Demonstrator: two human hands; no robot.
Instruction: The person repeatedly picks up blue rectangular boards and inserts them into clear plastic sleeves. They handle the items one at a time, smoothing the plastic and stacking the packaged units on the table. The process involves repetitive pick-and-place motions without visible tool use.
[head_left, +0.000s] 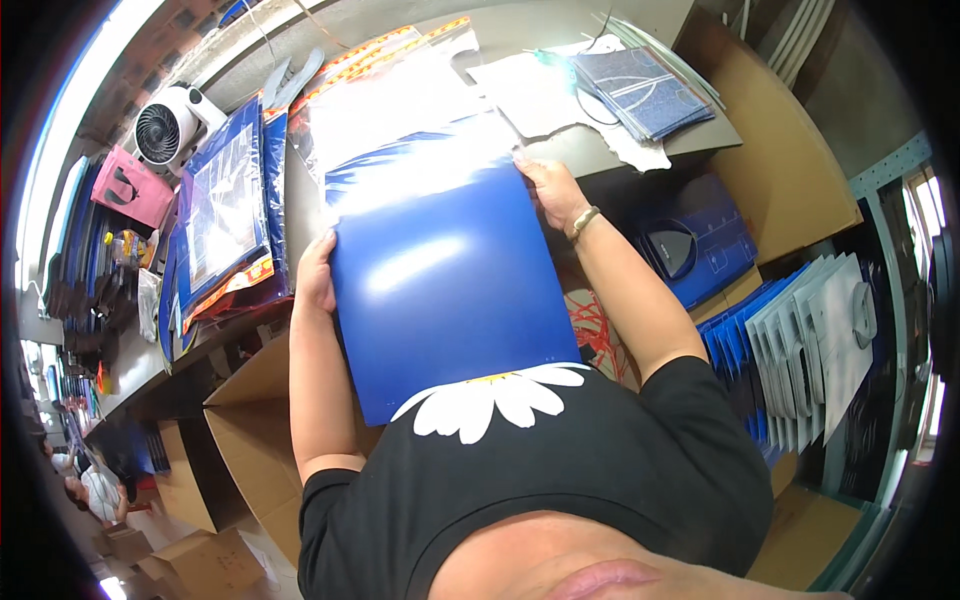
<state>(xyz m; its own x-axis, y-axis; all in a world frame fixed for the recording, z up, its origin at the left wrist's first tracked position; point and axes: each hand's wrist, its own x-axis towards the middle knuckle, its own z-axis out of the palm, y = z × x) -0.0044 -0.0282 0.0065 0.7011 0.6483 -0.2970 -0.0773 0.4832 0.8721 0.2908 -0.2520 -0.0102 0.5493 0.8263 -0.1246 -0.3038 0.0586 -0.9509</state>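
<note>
A large, flat, glossy blue panel (455, 300) lies tilted in front of my chest. I cannot tell whether it is a folder or a flattened bag. My left hand (316, 275) is closed on its left edge, with the thumb on top. My right hand (553, 190) grips the upper right edge; a bracelet is on that wrist. At the far end the blue surface looks wrinkled and shiny, as if under clear film. Beyond it lie clear plastic bags (370, 105) with red and orange strips. The fingers under the panel are hidden.
Packed blue pieces (225, 200), a white fan (165, 125) and a pink bag (132, 187) are at left. Dark blue pieces (640, 88) lie back right. A blue handled bag (695, 245), grey-white bags (800, 330) and cardboard boxes (250, 420) surround me. People (100, 490) are far left.
</note>
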